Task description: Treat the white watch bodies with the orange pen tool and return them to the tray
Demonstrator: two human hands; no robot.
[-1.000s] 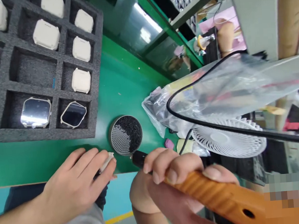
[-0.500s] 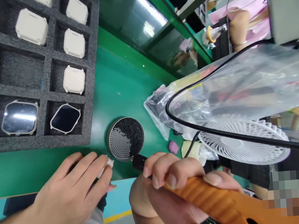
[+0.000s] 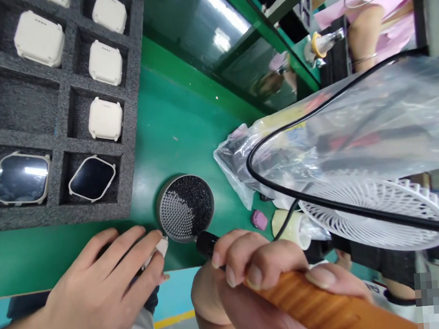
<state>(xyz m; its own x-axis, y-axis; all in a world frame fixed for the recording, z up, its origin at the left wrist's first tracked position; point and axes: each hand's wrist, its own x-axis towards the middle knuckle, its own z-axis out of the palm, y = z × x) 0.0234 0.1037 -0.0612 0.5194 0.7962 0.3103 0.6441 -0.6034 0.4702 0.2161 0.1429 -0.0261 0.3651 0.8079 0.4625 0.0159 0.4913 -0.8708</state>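
My right hand [image 3: 261, 262] is wrapped around an orange electric screwdriver [image 3: 309, 299]. The driver's black nose reaches the near rim of a round screw dish [image 3: 174, 221], whose dimpled plate is partly covered with small black screws [image 3: 197, 201]. Under the curled fingers of my left hand [image 3: 110, 274] is a small white watch case [image 3: 160, 247], mostly hidden by them, at the bench's front edge. Behind that hand lies a grey foam tray [image 3: 132, 115] of watch cases. Some, like one white case [image 3: 105, 117], are back up; two show dark screens, one being a watch [image 3: 92, 178].
A clear plastic bag [image 3: 279, 149] lies on the right, crossed by a black cable [image 3: 321, 197]. Near it are a purple block [image 3: 259, 219], a tape roll [image 3: 291, 227] and a white fan grille [image 3: 375, 210]. A green-framed glass panel [image 3: 210, 43] borders the bench; another person's arm [image 3: 365, 34] shows beyond.
The view has shifted slightly, so the foam tray sits a little further left. Both hands keep their hold, and the driver's nose stays at the dish rim.
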